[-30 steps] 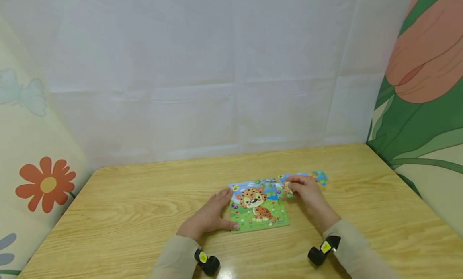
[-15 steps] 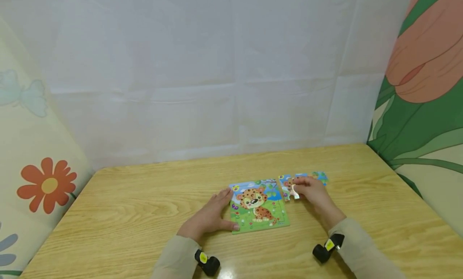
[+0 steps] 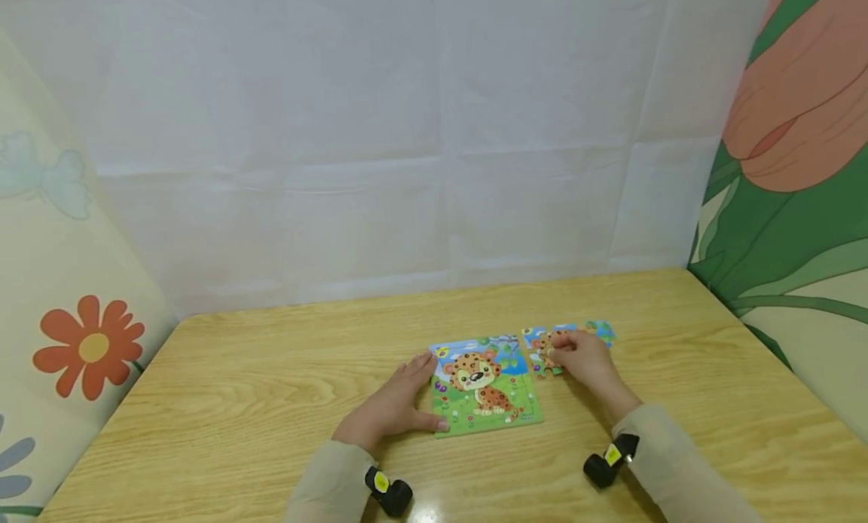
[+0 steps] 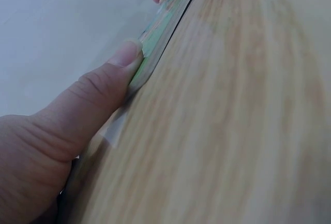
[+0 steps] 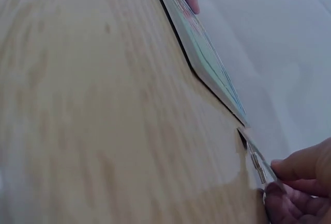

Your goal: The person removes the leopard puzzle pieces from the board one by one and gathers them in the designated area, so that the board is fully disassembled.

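Note:
A square jigsaw puzzle board [image 3: 484,387] with a cartoon leopard lies flat on the table. My left hand [image 3: 389,406] rests along its left edge, with the fingers by the upper corner. In the left wrist view, the thumb [image 4: 98,92] presses on the board's near corner. Just right of the board, my right hand [image 3: 590,361] pinches a puzzle piece [image 5: 262,164] between thumb and finger. It is above other puzzle pieces [image 3: 536,342], some hidden behind the hand. One blue and green piece [image 3: 602,328] lies behind the knuckles.
The pieces and board lie on a wood-grain table [image 3: 271,380]. A white cloth [image 3: 339,169] hangs behind it. Flower-print panels stand on the left [image 3: 88,350] and right [image 3: 800,169]. Black cameras [image 3: 389,493] are strapped to both wrists.
My right hand has moved slightly right, away from the board. A piece that stood over the board's right edge is now off it, and its tilt has changed. The left hand stays put.

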Available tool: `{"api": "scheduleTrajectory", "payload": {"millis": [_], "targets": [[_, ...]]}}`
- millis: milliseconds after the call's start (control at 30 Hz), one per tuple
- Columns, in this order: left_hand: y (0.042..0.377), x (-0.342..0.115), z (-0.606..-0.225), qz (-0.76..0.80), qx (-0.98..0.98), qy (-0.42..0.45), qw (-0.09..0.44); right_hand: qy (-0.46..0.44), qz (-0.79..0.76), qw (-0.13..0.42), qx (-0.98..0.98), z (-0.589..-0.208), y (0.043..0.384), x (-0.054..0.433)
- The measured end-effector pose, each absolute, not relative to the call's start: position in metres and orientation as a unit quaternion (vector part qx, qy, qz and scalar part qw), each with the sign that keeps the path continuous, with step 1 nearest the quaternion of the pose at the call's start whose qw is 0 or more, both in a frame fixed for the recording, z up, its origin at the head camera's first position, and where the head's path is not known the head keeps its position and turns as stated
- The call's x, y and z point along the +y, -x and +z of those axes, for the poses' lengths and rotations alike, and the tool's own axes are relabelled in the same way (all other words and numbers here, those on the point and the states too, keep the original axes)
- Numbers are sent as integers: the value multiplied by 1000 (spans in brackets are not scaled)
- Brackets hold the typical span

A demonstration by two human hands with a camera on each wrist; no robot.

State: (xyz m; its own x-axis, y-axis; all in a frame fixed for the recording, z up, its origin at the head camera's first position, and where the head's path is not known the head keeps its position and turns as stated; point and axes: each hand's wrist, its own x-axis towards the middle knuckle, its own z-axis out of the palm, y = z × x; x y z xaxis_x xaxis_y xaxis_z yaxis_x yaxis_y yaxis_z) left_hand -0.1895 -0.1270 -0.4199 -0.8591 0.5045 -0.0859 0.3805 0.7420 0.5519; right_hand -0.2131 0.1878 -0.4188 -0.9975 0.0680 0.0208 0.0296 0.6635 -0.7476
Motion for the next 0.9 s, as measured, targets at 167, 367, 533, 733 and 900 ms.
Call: {"api": "scheduleTrajectory", "payload": {"millis": [167, 367, 533, 733, 900], "targets": [[190, -127, -420, 266, 927, -240, 113, 7, 368, 40, -929, -418, 213, 187], [189, -127, -420, 268, 926, -243, 112, -9, 356, 56, -933, -420, 212, 186], [189, -127, -420, 270, 925, -242, 111, -2, 366, 38, -930, -421, 213, 188], [189, -128, -420, 269, 925, -244, 111, 2, 373, 30, -927, -418, 214, 188], [188, -127, -419, 269, 924, -248, 109, 3, 376, 26, -926, -415, 215, 188]]}}
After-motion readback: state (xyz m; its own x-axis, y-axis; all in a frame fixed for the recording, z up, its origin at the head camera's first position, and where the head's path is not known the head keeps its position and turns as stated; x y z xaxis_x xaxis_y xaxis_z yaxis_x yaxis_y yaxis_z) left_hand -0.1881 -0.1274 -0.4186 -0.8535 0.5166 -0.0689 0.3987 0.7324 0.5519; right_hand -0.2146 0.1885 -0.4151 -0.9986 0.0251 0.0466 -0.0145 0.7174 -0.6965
